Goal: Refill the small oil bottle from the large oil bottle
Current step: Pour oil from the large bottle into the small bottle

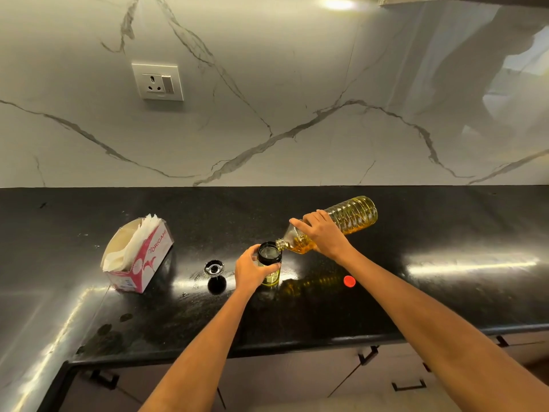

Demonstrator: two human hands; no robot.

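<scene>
Head view: the small bottle [269, 264] stands mid-desk [445, 292], well back from the front edge, bare room to its right. Left hand [251, 270] hides its side, fingers grasping it. Right hand [322, 233] fingers grasp the tipped big bottle [350, 220], mouth at the small bottle's rim; any stream is indiscernible.

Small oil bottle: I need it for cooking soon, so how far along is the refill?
Done: the red cap and the small bottle's black lid lie on the counter. In hand: the right hand tilts the large oil bottle to the small oil bottle, steadied by the left hand. Left: finish filling, recap both.
</scene>
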